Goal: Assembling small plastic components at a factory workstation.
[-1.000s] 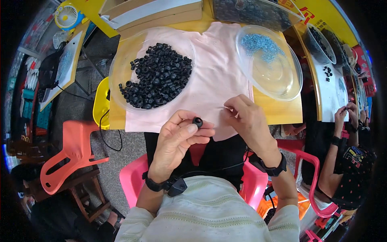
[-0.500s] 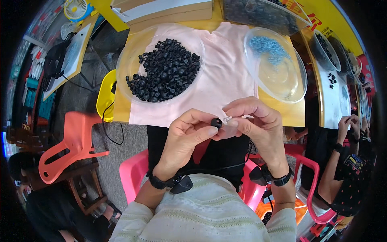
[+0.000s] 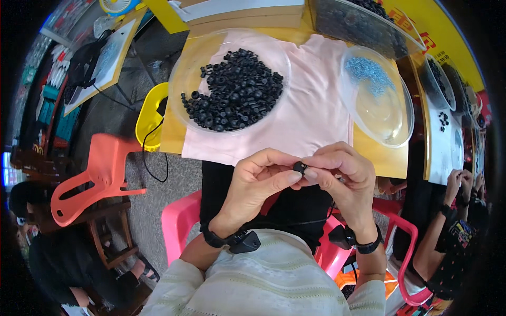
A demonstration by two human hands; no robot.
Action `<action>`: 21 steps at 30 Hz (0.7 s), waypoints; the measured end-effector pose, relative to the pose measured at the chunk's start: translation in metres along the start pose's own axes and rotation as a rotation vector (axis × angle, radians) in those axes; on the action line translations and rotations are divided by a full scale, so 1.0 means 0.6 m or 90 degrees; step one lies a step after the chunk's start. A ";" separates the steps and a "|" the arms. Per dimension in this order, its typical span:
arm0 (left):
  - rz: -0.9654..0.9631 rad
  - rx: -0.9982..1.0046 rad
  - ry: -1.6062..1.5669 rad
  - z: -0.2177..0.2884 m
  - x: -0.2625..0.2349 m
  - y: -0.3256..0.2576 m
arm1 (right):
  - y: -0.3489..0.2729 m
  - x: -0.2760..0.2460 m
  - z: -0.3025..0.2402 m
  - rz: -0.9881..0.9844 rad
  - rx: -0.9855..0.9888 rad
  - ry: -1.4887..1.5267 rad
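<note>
My left hand [image 3: 253,179] pinches a small round black plastic cap [image 3: 300,167] between thumb and forefinger, above my lap at the table's front edge. Against the cap's right side press the closed thumb and fingertips of my right hand [image 3: 345,174]; what they hold, if anything, is hidden. Beyond my hands, a heap of small black plastic parts [image 3: 240,89] fills much of a round clear tray [image 3: 179,68]. Farther right, small pale blue pieces [image 3: 369,73] lie in a clear oval tray [image 3: 382,124].
A pink cloth [image 3: 316,95] covers the middle of the wooden table [image 3: 382,160]. Behind stand a cardboard box [image 3: 247,20] and a clear bin [image 3: 358,31] of black parts. A yellow basket [image 3: 145,118] and an orange stool [image 3: 108,168] are left. Another person's hands [image 3: 459,181] show right.
The hands have come together, and the right fingertips now meet the black cap. Tiny clear rings seen in the right fingers before are out of sight. The view has shifted slightly.
</note>
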State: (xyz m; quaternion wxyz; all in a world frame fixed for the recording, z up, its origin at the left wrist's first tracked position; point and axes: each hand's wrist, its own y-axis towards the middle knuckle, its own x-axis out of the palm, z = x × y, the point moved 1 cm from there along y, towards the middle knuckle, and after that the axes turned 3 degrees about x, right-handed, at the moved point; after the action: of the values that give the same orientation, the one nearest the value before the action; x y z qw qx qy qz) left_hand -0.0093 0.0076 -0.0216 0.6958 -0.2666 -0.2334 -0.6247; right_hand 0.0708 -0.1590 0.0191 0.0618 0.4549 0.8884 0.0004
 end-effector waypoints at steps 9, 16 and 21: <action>0.034 -0.016 -0.109 -0.003 -0.042 0.009 | 0.031 0.038 -0.011 -0.034 -0.293 -0.438; -0.002 -0.010 -0.223 -0.013 -0.077 0.023 | 0.108 0.041 -0.045 -0.136 -0.142 -0.354; -0.010 -0.009 -0.096 -0.006 -0.067 0.034 | 0.197 0.035 -0.027 -0.042 -0.163 -0.511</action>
State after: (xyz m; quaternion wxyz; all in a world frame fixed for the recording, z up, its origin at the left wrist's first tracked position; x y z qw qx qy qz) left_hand 0.0065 0.0369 -0.0523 0.6694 -0.3159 -0.2831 -0.6099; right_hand 0.1527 -0.0719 0.0397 0.4589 0.3791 0.8006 -0.0684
